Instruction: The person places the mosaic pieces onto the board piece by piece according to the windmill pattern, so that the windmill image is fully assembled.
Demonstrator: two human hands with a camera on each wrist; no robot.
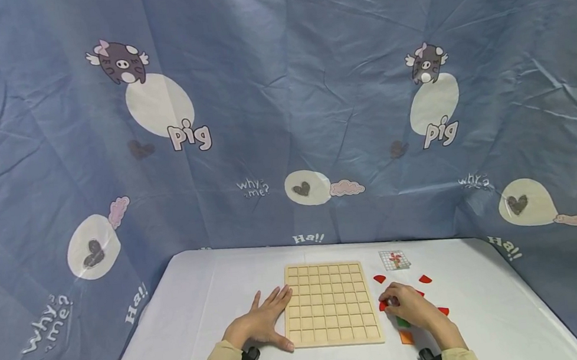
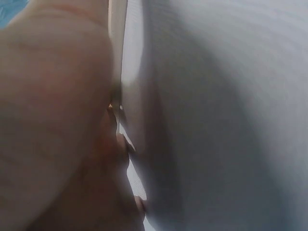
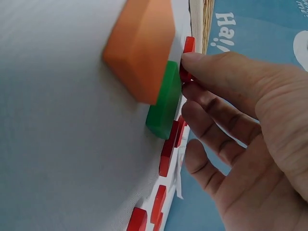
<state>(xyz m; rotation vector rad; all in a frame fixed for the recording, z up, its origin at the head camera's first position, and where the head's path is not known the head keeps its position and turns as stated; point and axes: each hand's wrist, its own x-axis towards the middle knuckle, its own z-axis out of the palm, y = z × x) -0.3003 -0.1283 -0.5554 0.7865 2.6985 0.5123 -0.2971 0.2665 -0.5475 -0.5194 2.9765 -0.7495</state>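
A square wooden grid board (image 1: 329,304) lies on the white table. My left hand (image 1: 261,319) is spread flat at its left side, with fingertips and thumb against the edge; the left wrist view is mostly filled by the blurred hand (image 2: 53,115). To the right of the board, my right hand (image 1: 407,306) pinches a red block (image 3: 189,44) between thumb and index finger, the other fingers loosely bent. Near it lie a green block (image 3: 166,103) and an orange block (image 3: 142,53). The right hand partly hides the pieces beneath it.
Red quarter-round pieces (image 1: 425,278) are scattered around the right hand, one (image 1: 379,279) close to the board's right edge. Behind them lies a small pattern card (image 1: 395,260) with a grid and a coloured picture. A blue printed cloth (image 1: 270,116) hangs behind the table.
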